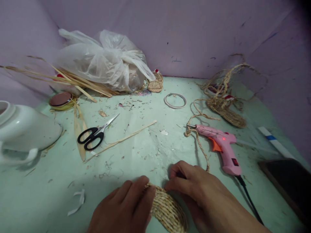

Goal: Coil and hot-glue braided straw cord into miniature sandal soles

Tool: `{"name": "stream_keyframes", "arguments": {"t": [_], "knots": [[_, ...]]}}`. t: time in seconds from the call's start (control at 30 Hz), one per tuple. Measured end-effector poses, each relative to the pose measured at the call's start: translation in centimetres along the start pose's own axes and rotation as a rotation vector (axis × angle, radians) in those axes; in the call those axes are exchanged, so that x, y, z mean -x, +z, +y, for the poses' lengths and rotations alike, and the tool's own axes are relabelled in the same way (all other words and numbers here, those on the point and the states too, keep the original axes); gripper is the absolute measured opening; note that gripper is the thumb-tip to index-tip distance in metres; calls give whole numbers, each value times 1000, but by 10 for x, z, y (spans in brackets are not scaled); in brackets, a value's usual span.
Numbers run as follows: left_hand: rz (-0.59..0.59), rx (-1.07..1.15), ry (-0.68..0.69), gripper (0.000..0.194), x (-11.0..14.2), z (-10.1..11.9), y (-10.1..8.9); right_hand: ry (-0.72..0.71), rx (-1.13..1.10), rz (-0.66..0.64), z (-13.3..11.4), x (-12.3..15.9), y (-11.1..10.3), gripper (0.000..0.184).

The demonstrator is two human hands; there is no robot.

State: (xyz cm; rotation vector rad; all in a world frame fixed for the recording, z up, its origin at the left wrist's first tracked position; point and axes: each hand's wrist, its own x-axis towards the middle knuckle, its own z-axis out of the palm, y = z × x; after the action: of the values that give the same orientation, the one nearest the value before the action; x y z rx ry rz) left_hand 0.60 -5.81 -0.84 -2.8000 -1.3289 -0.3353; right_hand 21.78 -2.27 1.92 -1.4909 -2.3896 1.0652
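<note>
A woven straw sole (pixel 168 208) with an oval outline lies at the bottom middle. My left hand (pixel 127 202) covers its left part, fingers closed over the edge. At the sole's upper edge my right hand (pixel 194 187) is closed in a pinch. A braided straw cord (pixel 201 149) runs from under the glue gun's tip down behind this hand; the fingertips partly hide what is between them. The pink glue gun (pixel 218 137), its red light lit, lies on its side to the right, apart from both hands.
Black-handled scissors (pixel 93 137) and straw strips (pixel 126 139) lie left of centre. A white jug (pixel 26 129) rests on its side at far left. A tied plastic bag (pixel 104 61), small hoop (pixel 175 101) and woven slipper (pixel 225 111) are behind. A dark phone-like slab (pixel 286 184) lies right.
</note>
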Motion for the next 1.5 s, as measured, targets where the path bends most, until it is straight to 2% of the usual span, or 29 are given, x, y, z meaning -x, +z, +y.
{"name": "stream_keyframes", "arguments": {"t": [0.17,0.3,0.47,0.53,0.63,0.73,0.87,1.0,1.17,1.33,1.5], "knots": [[-51,69,-46,38,-6,-4,-2,-11,77,-21,-4,-1,1,24],[-150,79,-86,43,-14,0,-10,-5,101,-64,-7,-1,0,22],[-218,144,-113,40,-23,3,-17,4,40,-52,-5,1,-3,20],[-206,176,-109,35,-25,2,-17,10,2,-26,-4,4,-5,20],[-100,234,-74,28,-24,0,-12,36,-12,-15,-4,6,-7,20],[-56,263,-52,24,-25,-2,-6,67,28,-34,-8,6,-6,34],[-193,275,-49,24,-31,-3,-7,85,87,-26,-15,5,-1,33],[-308,293,-35,18,-42,1,-18,84,80,-22,-17,9,4,29],[-420,240,-34,23,-50,9,-31,75,26,-2,-13,12,3,22],[-422,335,-35,16,-47,3,-32,47,34,8,-12,12,2,20],[-420,324,-10,15,-47,4,-30,28,60,44,-10,13,5,19]]}}
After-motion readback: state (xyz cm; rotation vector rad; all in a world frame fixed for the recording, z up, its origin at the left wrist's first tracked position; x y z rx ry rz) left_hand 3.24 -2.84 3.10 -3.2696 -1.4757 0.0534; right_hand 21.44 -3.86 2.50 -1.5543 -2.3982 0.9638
